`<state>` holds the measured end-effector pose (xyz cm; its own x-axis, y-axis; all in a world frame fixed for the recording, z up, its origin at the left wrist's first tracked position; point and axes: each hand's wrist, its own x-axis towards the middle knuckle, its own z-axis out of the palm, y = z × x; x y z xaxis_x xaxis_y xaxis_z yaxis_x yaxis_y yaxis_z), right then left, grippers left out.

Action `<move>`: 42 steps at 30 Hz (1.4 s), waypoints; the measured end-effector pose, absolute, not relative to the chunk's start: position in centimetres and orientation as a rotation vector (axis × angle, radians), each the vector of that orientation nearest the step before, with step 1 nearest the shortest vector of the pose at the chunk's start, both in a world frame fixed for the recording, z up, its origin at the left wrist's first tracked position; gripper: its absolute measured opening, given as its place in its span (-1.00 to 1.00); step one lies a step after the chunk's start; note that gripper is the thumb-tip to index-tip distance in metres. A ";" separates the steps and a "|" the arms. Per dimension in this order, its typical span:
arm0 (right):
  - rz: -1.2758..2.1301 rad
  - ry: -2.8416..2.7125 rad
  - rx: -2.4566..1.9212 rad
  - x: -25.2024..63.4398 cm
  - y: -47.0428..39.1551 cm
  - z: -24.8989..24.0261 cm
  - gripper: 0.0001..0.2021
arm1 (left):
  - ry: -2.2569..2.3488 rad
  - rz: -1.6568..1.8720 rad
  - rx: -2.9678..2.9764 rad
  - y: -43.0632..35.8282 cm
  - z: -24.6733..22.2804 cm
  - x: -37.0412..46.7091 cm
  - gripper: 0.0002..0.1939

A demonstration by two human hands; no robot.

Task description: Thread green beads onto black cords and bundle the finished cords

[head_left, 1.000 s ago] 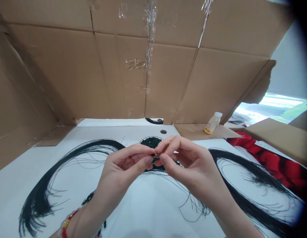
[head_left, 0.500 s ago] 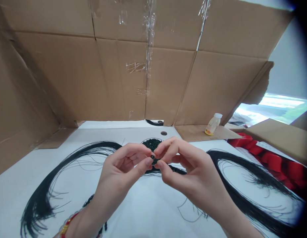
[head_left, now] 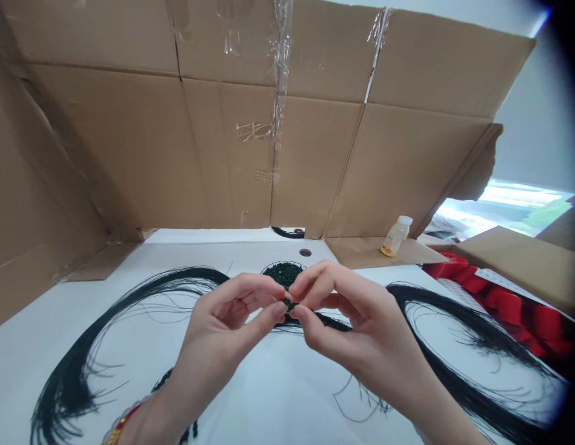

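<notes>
My left hand (head_left: 227, 327) and my right hand (head_left: 352, 315) meet at the middle of the view, thumbs and index fingertips pinched close together. Between the fingertips is something small and dark, mostly hidden, too tiny to make out. Just behind them lies a round heap of dark green beads (head_left: 282, 271), partly covered by the fingers. A bundle of black cords (head_left: 102, 315) curves across the table left of my left hand. Another black bundle (head_left: 436, 364) loops beside my right forearm. A few loose thin threads (head_left: 357, 402) lie below my right hand.
Cardboard panels (head_left: 213, 154) stand behind and to the left of the white table (head_left: 273, 395). A small white-capped bottle (head_left: 396, 236) sits on a cardboard flap at the back right. An open box with red items (head_left: 505, 306) is at the right.
The view has shifted slightly. My fingertips have moved a little against each other, and the small dark thing between them is more hidden. More of the bead heap shows.
</notes>
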<state>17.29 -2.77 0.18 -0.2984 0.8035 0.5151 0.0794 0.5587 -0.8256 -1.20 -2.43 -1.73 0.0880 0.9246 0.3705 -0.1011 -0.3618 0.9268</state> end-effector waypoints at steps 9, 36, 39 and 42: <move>0.834 -1.842 -0.769 18.4 -1.8 0.3 -0.91 | 0.948 1.405 1.557 -2.1 -1.8 -1.2 -0.96; 1.329 -1.744 -0.972 19.4 0.2 0.4 -0.72 | 1.098 1.286 1.463 -1.4 -1.9 -2.1 -0.87; 1.320 -1.727 -0.966 19.5 0.5 0.4 -0.72 | 1.072 1.289 1.508 -1.5 -1.6 -2.1 -0.89; 1.275 -1.716 -0.960 19.8 0.9 0.4 -0.73 | 1.090 1.261 1.532 -1.5 -1.4 -2.2 -0.88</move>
<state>19.79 0.94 0.41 -0.4130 0.8989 0.1461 0.1197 0.2126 -0.9698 -2.19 -1.53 -1.37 0.1118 0.9624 0.2474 0.1057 -0.2591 0.9601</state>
